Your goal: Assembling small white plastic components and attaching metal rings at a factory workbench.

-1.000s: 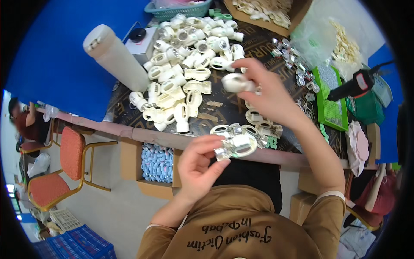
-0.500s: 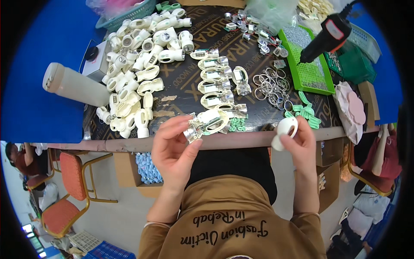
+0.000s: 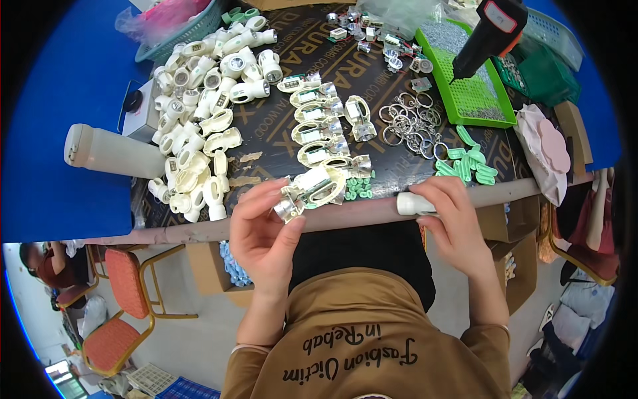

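Observation:
My left hand (image 3: 262, 233) is closed by its fingertips on an open cream flashlight half (image 3: 323, 184), which shows a silver reflector and a small circuit board inside. In my right hand (image 3: 457, 223), at the table's front edge, is a white flashlight shell (image 3: 412, 204), its round end pointing left. A gap separates the two pieces. Beyond my left hand, several similar open flashlight halves (image 3: 318, 114) lie in a column, with one more (image 3: 359, 120) beside it. Small green parts (image 3: 359, 188) lie just right of the held half.
White flashlight shells (image 3: 196, 86) are piled at left, near a white bottle (image 3: 113, 151). Key rings (image 3: 412, 118) and green strips (image 3: 472, 163) lie at right. A black electric screwdriver (image 3: 488, 40) hangs over a green screw tray (image 3: 510, 121). Reflector parts (image 3: 394, 60) lie at the back.
My right hand has turned the white shell from upright to sideways and brought it a little left. My left hand keeps its grip on the flashlight half. The whole view has shifted slightly.

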The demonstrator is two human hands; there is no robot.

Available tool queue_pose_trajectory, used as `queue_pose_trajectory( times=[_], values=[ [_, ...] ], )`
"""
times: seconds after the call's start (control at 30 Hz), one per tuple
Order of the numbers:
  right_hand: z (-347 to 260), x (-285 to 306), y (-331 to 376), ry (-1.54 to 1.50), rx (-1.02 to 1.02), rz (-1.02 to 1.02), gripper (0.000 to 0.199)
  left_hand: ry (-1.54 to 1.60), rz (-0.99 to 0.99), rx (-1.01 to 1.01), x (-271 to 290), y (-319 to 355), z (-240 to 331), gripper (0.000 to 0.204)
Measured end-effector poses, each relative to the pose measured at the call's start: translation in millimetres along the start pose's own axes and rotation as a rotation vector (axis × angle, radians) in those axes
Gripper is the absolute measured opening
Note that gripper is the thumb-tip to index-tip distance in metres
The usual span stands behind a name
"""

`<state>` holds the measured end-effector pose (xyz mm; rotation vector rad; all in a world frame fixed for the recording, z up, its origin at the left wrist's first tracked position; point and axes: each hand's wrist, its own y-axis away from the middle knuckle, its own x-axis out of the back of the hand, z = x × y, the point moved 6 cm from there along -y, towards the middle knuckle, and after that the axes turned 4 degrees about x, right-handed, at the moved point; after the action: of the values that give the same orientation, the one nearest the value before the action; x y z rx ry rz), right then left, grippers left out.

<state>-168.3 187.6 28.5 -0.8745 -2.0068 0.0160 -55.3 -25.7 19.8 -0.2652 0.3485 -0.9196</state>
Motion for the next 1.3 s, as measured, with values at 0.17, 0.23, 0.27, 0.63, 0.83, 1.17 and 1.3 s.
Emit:
queue_pose_trajectory(
  times=[0.17,0.23,0.27,0.63,0.83,1.17,1.3],
  values=[
    [4,-2,11,0.101,-0.02,-0.127,0.045,0.088,-0.035,0.019,0,2,2,0.036],
    [1,2,10,0.163,0.029,-0.136,0.047,0.118,-0.063,-0.004,-4,3,4,0.036],
    [1,4,10,0.159,0.037,-0.141,0.047,0.144,-0.091,-0.005,-6,3,5,0.037],
    [-65,30,-66,-0.13,0.329,0.074,0.03,0.169,-0.159,0.047,-20,10,3,0.051],
    [-73,10,-84,-0.056,0.465,-0.084,0.029,0.159,-0.178,0.078,-22,8,4,0.059],
    [-79,7,-90,-0.046,0.48,-0.103,0.031,0.151,-0.2,0.091,-23,7,7,0.061],
    [-77,7,-90,-0.038,0.462,-0.107,0.032,0.134,-0.192,0.088,-25,6,8,0.059]
  ],
)
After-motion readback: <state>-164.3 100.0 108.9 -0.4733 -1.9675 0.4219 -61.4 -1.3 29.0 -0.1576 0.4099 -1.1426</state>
